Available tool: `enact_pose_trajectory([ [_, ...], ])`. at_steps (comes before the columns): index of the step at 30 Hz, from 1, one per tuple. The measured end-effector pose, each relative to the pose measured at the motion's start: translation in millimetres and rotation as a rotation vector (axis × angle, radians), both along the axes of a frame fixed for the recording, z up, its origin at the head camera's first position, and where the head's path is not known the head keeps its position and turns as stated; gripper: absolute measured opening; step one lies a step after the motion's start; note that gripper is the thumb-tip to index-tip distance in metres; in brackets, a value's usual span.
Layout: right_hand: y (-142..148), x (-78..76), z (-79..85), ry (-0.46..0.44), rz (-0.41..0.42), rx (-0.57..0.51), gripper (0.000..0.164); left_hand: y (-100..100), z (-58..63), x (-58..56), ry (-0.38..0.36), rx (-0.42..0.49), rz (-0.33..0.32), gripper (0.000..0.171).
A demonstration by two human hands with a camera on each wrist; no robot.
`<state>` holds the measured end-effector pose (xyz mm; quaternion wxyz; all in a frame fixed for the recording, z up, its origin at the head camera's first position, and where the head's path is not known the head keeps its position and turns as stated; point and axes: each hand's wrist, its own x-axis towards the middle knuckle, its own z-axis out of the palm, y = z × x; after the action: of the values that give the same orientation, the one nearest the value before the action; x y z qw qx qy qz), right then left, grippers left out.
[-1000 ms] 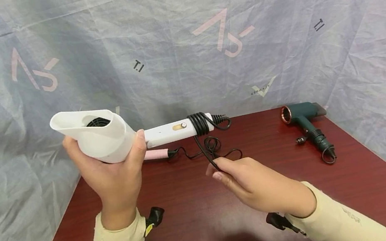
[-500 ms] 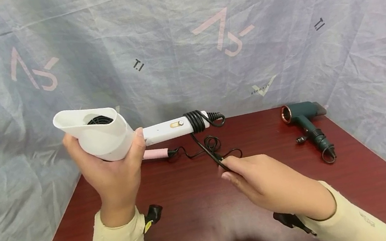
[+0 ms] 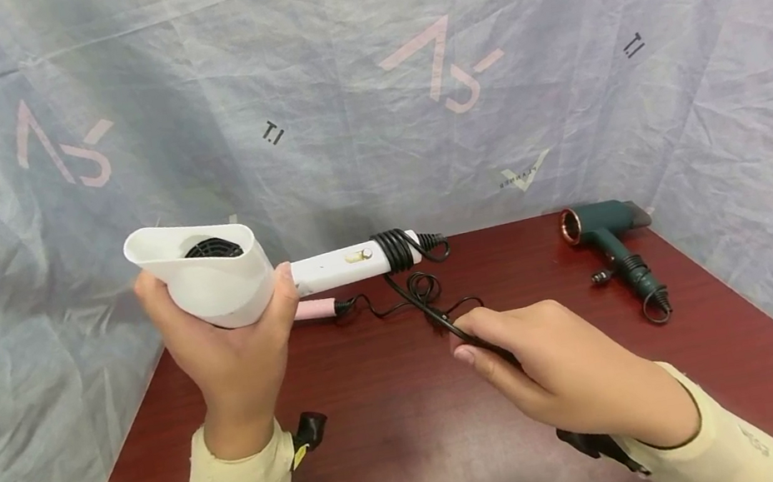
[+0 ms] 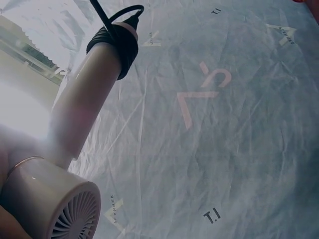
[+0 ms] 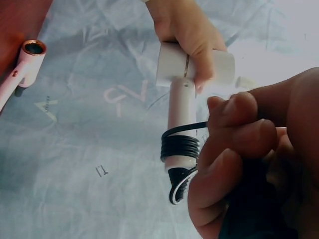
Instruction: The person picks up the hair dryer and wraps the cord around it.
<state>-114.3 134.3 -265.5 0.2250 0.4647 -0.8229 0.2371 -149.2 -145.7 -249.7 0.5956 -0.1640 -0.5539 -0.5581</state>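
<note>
My left hand (image 3: 236, 374) grips a white hair dryer (image 3: 338, 269) round its barrel, holding it above the table. The nozzle points up and left; the handle stretches right. Several turns of black cord (image 3: 394, 251) are wound round the handle's end. From there the loose length runs down to my right hand (image 3: 567, 372), which pinches it between thumb and fingers. In the right wrist view the curled fingers (image 5: 239, 134) hold the cord (image 5: 187, 127) taut. The left wrist view shows the vented back (image 4: 75, 216) of the dryer; most of the left hand is out of that frame.
Behind the white dryer, a pink hair dryer (image 3: 316, 309) lies on the red-brown table (image 3: 403, 441), partly hidden, its black cord loosely coiled. A dark green hair dryer (image 3: 603, 220) with wrapped cord lies at the back right. Grey fabric (image 3: 348, 95) surrounds the table.
My right hand has moved right and slightly down, with the cord stretched further from the handle. The white dryer has shifted a little right in my left hand's grip.
</note>
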Motion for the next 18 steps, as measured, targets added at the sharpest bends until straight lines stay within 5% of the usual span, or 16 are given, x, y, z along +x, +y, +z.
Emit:
enact_pose_trajectory([
  [13, 3, -2.3, 6.4, 0.104, 0.082, -0.158, 0.008, -1, -12.7, -2.4, -0.088, -0.159, 0.057, 0.071],
  [18, 5, -4.5, 9.1, 0.123, 0.077, -0.184, 0.012, 0, -16.5, -4.8, -0.07, -0.225, 0.069, 0.069],
])
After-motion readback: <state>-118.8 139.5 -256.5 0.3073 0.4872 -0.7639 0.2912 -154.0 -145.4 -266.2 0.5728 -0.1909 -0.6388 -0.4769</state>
